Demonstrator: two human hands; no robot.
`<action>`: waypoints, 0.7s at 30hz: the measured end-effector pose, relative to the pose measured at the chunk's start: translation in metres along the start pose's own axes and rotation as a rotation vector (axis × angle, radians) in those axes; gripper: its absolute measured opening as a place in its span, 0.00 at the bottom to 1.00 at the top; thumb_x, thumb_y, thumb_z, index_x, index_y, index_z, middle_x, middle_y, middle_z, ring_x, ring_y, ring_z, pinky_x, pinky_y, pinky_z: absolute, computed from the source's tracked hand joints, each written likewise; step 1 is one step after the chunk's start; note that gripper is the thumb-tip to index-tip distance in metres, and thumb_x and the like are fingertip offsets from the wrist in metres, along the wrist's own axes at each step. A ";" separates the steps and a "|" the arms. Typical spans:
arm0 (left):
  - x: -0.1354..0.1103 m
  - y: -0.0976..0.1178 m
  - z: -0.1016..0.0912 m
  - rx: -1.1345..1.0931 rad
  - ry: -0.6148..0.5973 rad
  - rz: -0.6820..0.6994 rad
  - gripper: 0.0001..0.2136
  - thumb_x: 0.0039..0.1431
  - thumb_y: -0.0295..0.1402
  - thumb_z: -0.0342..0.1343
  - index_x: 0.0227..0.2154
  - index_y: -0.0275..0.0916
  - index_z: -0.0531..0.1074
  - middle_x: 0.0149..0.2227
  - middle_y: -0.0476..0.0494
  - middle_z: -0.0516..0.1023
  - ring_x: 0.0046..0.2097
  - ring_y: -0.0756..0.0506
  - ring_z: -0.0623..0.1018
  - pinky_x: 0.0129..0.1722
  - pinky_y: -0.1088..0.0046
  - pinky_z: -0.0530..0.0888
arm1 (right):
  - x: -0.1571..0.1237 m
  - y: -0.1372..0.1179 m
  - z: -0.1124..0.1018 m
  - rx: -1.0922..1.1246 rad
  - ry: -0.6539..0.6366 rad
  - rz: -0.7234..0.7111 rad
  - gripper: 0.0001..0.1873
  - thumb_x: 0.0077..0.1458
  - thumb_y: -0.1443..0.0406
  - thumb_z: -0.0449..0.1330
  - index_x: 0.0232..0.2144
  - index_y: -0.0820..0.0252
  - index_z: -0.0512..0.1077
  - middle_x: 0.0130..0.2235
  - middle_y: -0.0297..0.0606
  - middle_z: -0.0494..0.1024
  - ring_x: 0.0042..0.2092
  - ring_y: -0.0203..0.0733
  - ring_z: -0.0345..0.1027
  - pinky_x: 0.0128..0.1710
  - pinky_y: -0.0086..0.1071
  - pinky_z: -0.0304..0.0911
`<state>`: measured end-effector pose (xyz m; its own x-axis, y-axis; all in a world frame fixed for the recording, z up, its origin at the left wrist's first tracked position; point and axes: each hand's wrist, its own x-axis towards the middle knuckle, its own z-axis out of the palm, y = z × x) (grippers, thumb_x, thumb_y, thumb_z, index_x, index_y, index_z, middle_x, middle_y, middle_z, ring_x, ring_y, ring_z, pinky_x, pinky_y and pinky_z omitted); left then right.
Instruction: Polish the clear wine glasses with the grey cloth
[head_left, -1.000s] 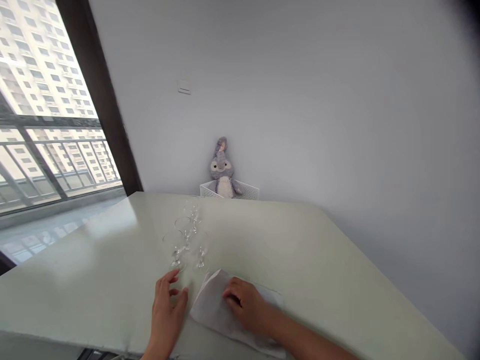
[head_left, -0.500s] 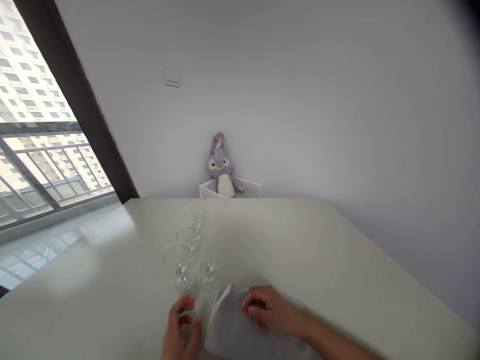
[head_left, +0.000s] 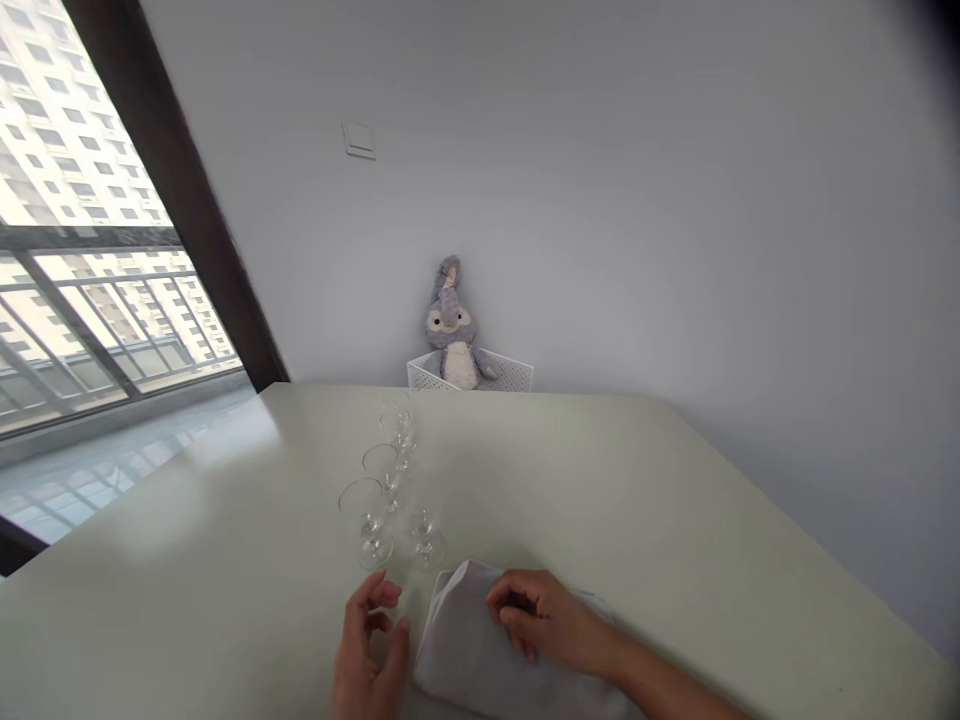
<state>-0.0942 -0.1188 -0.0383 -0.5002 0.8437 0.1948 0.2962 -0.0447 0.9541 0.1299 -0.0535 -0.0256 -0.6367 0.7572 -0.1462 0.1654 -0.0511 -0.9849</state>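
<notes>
Several clear stemmed glasses stand in a row on the pale table (head_left: pixel 637 500); the nearest glass (head_left: pixel 365 520) is just beyond my left hand (head_left: pixel 371 650). That hand rests on the table with its fingers curled loosely and apart, holding nothing. Beside it lies a folded grey cloth (head_left: pixel 480 655). My right hand (head_left: pixel 544 620) lies on top of the cloth, fingers bent and pressing into its folds. A smaller glass (head_left: pixel 424 535) stands right next to the cloth's far corner.
A grey plush toy (head_left: pixel 452 325) sits in a white perforated basket (head_left: pixel 510 375) against the far wall. A large window (head_left: pixel 82 260) with a dark frame fills the left side. A wall switch (head_left: pixel 359 141) is above.
The view has shifted slightly. My left hand has stayed beside the cloth and my right hand has curled its fingers tighter on the cloth.
</notes>
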 end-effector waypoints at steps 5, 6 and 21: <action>0.000 0.006 -0.007 0.068 -0.018 -0.008 0.25 0.46 0.44 0.54 0.47 0.42 0.60 0.38 0.44 0.69 0.34 0.46 0.71 0.38 0.64 0.69 | -0.002 0.000 0.004 -0.063 0.023 -0.006 0.08 0.52 0.67 0.51 0.35 0.59 0.68 0.20 0.28 0.65 0.20 0.29 0.57 0.20 0.24 0.55; 0.000 0.007 -0.007 0.072 0.001 0.003 0.25 0.47 0.43 0.54 0.48 0.42 0.59 0.38 0.44 0.69 0.34 0.46 0.71 0.38 0.64 0.69 | -0.003 -0.001 0.004 -0.076 0.034 -0.006 0.08 0.51 0.67 0.51 0.35 0.59 0.68 0.20 0.28 0.65 0.20 0.30 0.57 0.20 0.24 0.55; 0.001 0.011 0.000 0.046 0.039 0.059 0.22 0.49 0.37 0.51 0.48 0.42 0.59 0.33 0.49 0.70 0.28 0.49 0.70 0.33 0.68 0.69 | -0.003 -0.001 0.011 -0.346 0.079 -0.159 0.09 0.48 0.70 0.51 0.31 0.59 0.70 0.23 0.30 0.67 0.23 0.31 0.59 0.24 0.24 0.54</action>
<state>-0.0914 -0.1182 -0.0271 -0.5114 0.8190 0.2603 0.3633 -0.0685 0.9292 0.1234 -0.0631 -0.0257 -0.6171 0.7864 0.0264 0.3222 0.2832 -0.9033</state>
